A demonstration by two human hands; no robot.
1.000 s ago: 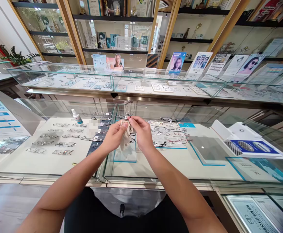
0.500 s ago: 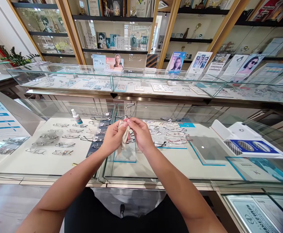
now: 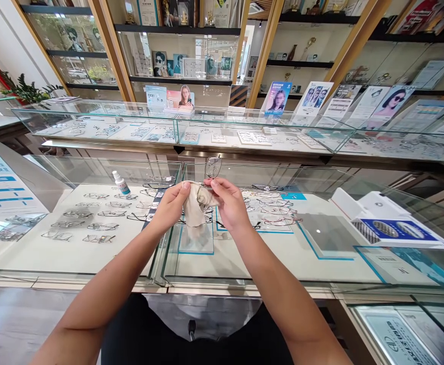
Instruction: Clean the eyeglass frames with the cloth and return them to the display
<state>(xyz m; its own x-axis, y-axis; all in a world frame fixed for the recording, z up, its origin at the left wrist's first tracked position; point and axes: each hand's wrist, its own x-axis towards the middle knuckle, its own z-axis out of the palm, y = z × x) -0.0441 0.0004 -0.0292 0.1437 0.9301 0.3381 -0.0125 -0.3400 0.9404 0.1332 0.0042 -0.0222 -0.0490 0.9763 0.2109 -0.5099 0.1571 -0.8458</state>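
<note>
A glass case (image 3: 77, 258) holds frames (image 3: 102, 239); left hand (image 3: 169, 207) pinches cloth (image 3: 193, 207), right hand (image 3: 232, 205) eyeglasses (image 3: 213, 168).

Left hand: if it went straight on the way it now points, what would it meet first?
The cloth, which the left hand pinches by its edge; beyond that, probably the glasses, though depth is hard to judge from this view.

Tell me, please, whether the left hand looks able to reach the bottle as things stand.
Probably yes: the bottle stands off to the left of the left hand, with nothing visible between them; however, that hand pinches the cloth and would likely need freeing first.
</note>
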